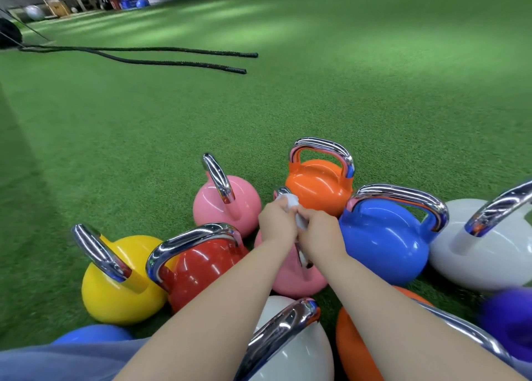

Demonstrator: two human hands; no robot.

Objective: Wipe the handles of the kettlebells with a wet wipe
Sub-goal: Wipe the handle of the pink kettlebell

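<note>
Several coloured kettlebells with chrome handles stand clustered on green turf. Both my hands meet over the near pink kettlebell [290, 280] in the middle. My left hand [277, 222] and my right hand [321, 232] both grip a white wet wipe [292, 200] wrapped round its chrome handle [282, 191]. Only the handle's far end and a short near stretch show; the hands and wipe hide the rest. Around it stand a far pink kettlebell [213, 205], an orange one [318, 185], a blue one [380, 236], a red one [201, 265] and a yellow one [115, 288].
White kettlebells sit at the right [483, 254] and near bottom centre [299, 357], another orange one [354, 349] at lower right. Two black battle ropes [178, 56] lie on the turf far left. Open turf [345, 92] stretches ahead; gym gear lines the back wall.
</note>
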